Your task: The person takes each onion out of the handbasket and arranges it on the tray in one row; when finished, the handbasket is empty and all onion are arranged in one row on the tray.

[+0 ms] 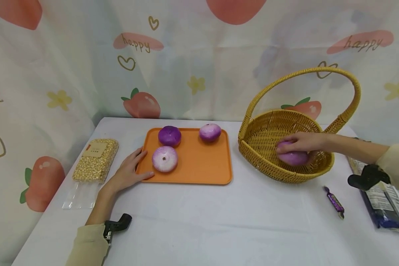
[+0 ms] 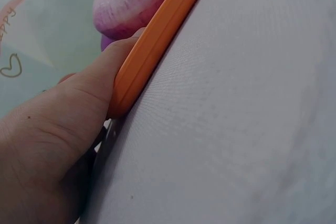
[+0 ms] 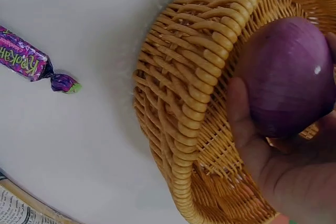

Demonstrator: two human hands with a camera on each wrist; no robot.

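The right hand [image 1: 302, 142] reaches into the wicker basket [image 1: 262, 138], its grip curled over a purple onion [image 1: 292, 158] that lies inside near the basket's right wall; the fingers cover the onion's top in the head view, and the right wrist view cuts off the palm and the basket's far side, so whether the onion rests on the basket floor cannot be told. The left hand [image 1: 128, 171] lies flat on the white surface [image 1: 219, 221], its grip released, fingers straight against the left edge of the orange tray [image 1: 199, 166]; the left wrist view shows only the thumb side and tray rim. Three more onions sit on the tray: a pale one [image 1: 164, 159] nearest that hand, a dark one [image 1: 169, 135] and a third [image 1: 210, 132] behind. A wrapped candy [image 1: 334, 201] lies on the surface near the basket, and a bag of kernels [image 1: 95, 159] lies left of the tray. A dark packet [image 1: 382, 207] at the right edge is partly hidden by the sleeve.
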